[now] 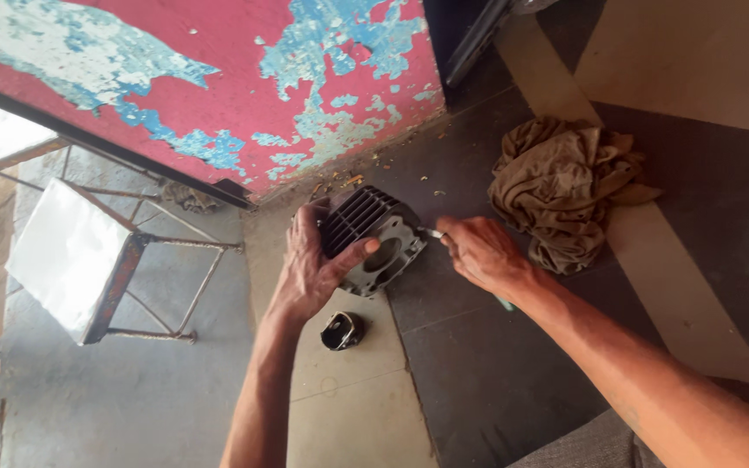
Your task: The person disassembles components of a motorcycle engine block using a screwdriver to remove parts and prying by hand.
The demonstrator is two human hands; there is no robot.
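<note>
Cylinder block (373, 247): dark finned metal casting with a round bore, held above the tiled floor (496, 381) near the peeling red-and-blue wall (218, 95). Left hand (314, 269): clasps the block, thumb across its flat face beside the bore. Right hand (478, 251): pinches a small pale tool (433, 232), tip at the block's right edge. Metal stool (80, 260): far left, well apart. Brown rag (565, 191): crumpled, right of the hands. Piston (341, 330): small dark part on the floor under the block, open tiles around it.

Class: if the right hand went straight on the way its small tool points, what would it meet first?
Probably the finned engine cylinder that the left hand holds: the right hand points its tool tip at the cylinder's edge.
</note>
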